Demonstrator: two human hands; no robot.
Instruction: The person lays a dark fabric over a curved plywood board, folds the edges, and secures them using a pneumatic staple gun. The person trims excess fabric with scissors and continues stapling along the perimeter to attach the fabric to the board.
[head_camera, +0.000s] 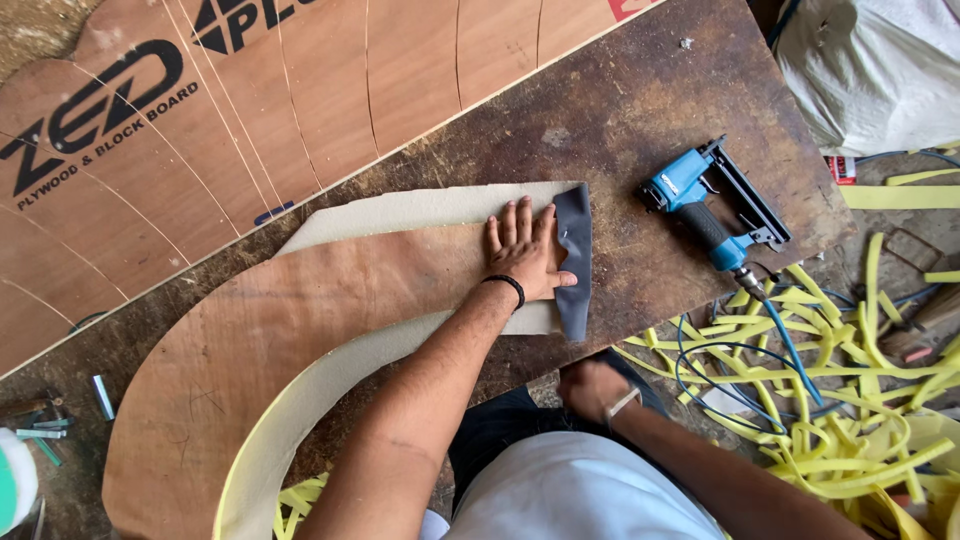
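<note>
I saw left hand (522, 250) spread flat, pressing curved plywood piece (300, 340) over foam; grey fabric strip (574, 255) just beside thumb. Right hand (592, 388) below bench edge, grip unclear. Blue staple gun (712, 205) well right.

Light was soft, even daylight, moderately bright. Shadows were weak: a thin one lay under the left hand (522, 252) toward six o'clock, another beneath the blue staple gun (712, 205). The white sack (880, 70) at two o'clock was close to washed out. The plywood sheet (250, 100) at eleven o'clock showed a faint sheen. Focus held sharp at centre; edges bowed with wide-lens distortion, and the right hand (592, 388) sat in shade under the table edge.
</note>
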